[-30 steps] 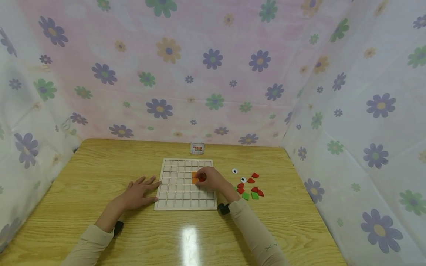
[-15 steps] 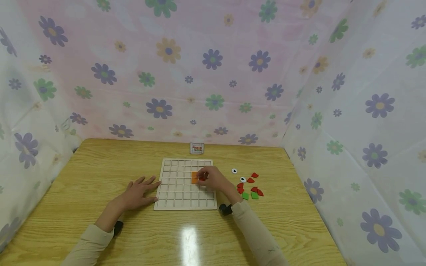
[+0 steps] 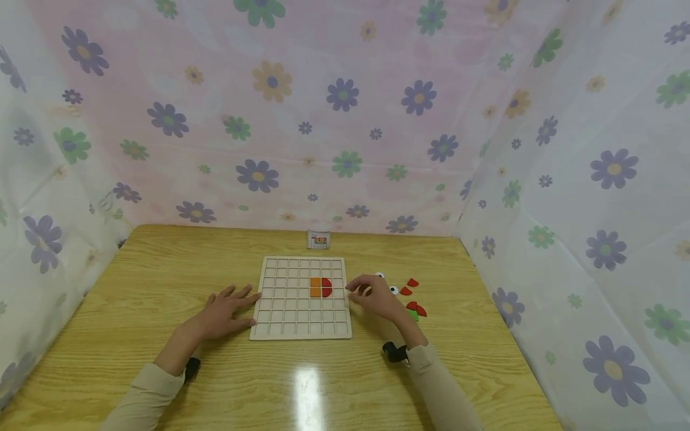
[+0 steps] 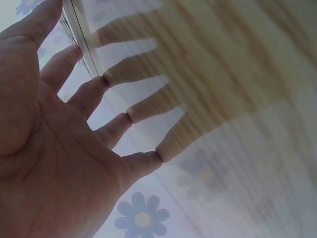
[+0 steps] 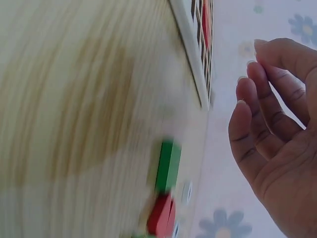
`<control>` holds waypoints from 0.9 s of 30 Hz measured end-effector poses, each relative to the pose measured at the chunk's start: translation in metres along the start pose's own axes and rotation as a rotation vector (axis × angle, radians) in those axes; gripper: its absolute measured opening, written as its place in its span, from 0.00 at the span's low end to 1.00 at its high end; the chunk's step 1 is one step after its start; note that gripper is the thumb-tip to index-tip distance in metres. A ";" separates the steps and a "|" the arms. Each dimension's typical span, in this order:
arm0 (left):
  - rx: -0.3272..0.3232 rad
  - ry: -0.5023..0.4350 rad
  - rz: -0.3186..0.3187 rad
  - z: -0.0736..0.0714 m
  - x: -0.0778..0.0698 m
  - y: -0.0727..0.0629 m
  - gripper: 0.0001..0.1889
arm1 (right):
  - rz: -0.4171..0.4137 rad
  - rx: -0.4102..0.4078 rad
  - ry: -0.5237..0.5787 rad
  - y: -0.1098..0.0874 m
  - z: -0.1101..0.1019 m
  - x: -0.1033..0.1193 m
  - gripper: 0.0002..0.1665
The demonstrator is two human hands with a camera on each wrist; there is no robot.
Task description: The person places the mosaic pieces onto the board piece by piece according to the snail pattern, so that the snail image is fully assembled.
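Observation:
A pale wooden grid board (image 3: 280,328) lies on the table, with two orange square tiles (image 3: 315,287) and two red quarter-round tiles (image 3: 326,287) side by side in its cells. My left hand (image 3: 223,314) is spread at the board's left edge; its fingertips rest on the tabletop in the left wrist view. Just off the board's right edge hovers my right hand (image 3: 379,296), holding nothing, its fingers loosely bent. Beneath and beyond it are loose pieces: red quarter-rounds (image 3: 412,282), green squares (image 5: 168,166) and white eye discs (image 3: 394,290). The hand covers some of them.
A small picture card (image 3: 318,240) lies behind the board near the table's back edge. Flower-patterned cloth (image 3: 302,137) hangs around the back and sides of the wooden table (image 3: 226,383).
My right hand has come away from the red tiles on the board and moved right, past the board's edge, leaving them in their cells. The left hand has stayed in place.

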State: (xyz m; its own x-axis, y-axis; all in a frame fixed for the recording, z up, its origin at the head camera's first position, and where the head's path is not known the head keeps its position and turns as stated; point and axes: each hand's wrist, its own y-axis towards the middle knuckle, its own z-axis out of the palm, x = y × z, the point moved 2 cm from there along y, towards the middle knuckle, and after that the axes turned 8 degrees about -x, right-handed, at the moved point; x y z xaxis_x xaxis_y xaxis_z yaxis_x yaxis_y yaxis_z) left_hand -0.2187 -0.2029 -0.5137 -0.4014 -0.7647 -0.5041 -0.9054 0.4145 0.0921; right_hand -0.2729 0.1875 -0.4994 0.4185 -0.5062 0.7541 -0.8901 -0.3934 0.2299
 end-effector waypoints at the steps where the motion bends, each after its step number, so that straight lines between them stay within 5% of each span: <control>1: 0.001 0.000 0.000 0.000 0.000 0.000 0.35 | 0.001 -0.008 -0.003 -0.003 -0.004 -0.003 0.10; 8: 0.001 0.000 -0.002 -0.003 -0.001 -0.002 0.35 | 0.045 -0.087 -0.002 -0.017 -0.038 -0.021 0.12; 14: -0.002 -0.012 -0.004 -0.003 -0.002 -0.002 0.35 | 0.209 -0.153 -0.121 -0.031 -0.063 -0.039 0.11; 19: 0.000 -0.011 0.001 -0.001 -0.003 0.000 0.35 | 0.288 -0.113 -0.231 -0.047 -0.072 -0.048 0.09; 27: 0.007 -0.014 -0.003 -0.004 -0.006 -0.001 0.35 | 0.273 -0.046 -0.274 -0.052 -0.063 -0.047 0.15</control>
State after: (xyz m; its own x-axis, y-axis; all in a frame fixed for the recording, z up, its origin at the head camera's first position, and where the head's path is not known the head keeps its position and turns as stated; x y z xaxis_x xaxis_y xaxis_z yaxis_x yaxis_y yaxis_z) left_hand -0.2157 -0.2007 -0.5077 -0.3967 -0.7589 -0.5165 -0.9056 0.4155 0.0850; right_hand -0.2574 0.2805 -0.5084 0.1922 -0.7764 0.6002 -0.9800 -0.1839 0.0758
